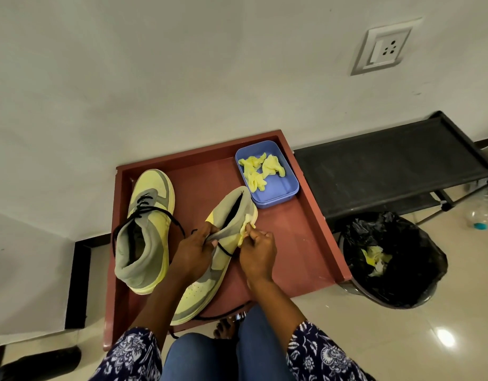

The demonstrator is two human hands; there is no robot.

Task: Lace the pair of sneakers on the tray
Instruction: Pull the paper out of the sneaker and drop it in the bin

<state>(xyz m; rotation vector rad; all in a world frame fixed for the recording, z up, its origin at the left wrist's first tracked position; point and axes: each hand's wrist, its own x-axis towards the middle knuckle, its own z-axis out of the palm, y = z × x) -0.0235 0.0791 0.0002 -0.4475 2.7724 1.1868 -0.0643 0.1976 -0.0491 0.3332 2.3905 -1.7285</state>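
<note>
Two yellow-and-grey high-top sneakers sit on a reddish-brown tray (pixel 314 229). The left sneaker (pixel 146 229) stands upright with a black lace threaded through its eyelets. The right sneaker (pixel 218 257) lies tilted, toe toward me, heel toward the wall. My left hand (pixel 194 250) grips its grey collar and a black lace (pixel 225 250) at the tongue. My right hand (pixel 258 250) pinches a yellow cloth (pixel 245 229) against the sneaker's side. More black lace (pixel 218 316) trails off the tray's near edge.
A blue plastic tub (pixel 278 192) with crumpled yellow cloths stands at the tray's far right corner. Right of the tray are a black low rack (pixel 388 166) and a black-lined bin (pixel 394 259). A wall rises behind the tray. My knees are below.
</note>
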